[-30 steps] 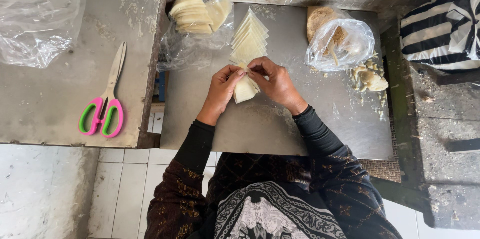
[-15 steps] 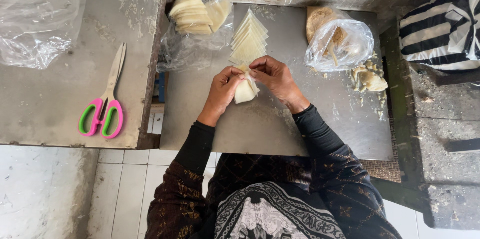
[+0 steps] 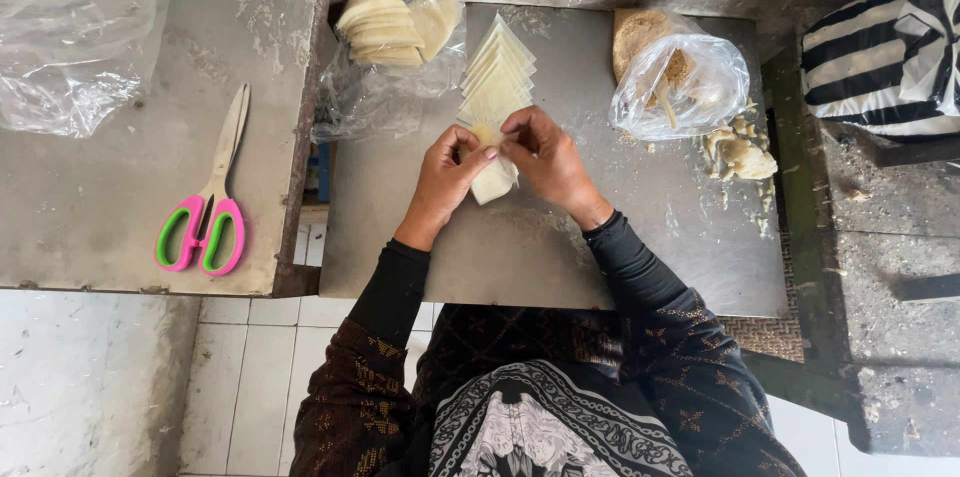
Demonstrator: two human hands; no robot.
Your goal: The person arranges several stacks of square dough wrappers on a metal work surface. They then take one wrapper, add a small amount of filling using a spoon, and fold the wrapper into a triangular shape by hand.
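Both of my hands meet over a metal table [image 3: 540,247]. My left hand [image 3: 443,177] and my right hand [image 3: 545,159] pinch one pale square wrapper [image 3: 492,177] between their fingertips, folding it. Just beyond the hands lies a fanned row of the same pale wrappers [image 3: 497,77]. More wrappers sit stacked in a clear plastic bag [image 3: 392,32] at the far left of the table. A clear bag with brownish filling [image 3: 680,82] rests to the right, with a lump of pale filling [image 3: 740,152] beside it.
A second, lower table [image 3: 120,187] on the left carries scissors with pink and green handles [image 3: 205,212] and a crumpled clear plastic bag [image 3: 70,27]. A striped black-and-white cloth [image 3: 885,47] lies at the far right. White floor tiles show below.
My hands have shifted slightly away from me and closed in on the wrapper, folding it tighter. Nothing else on the tables has moved.
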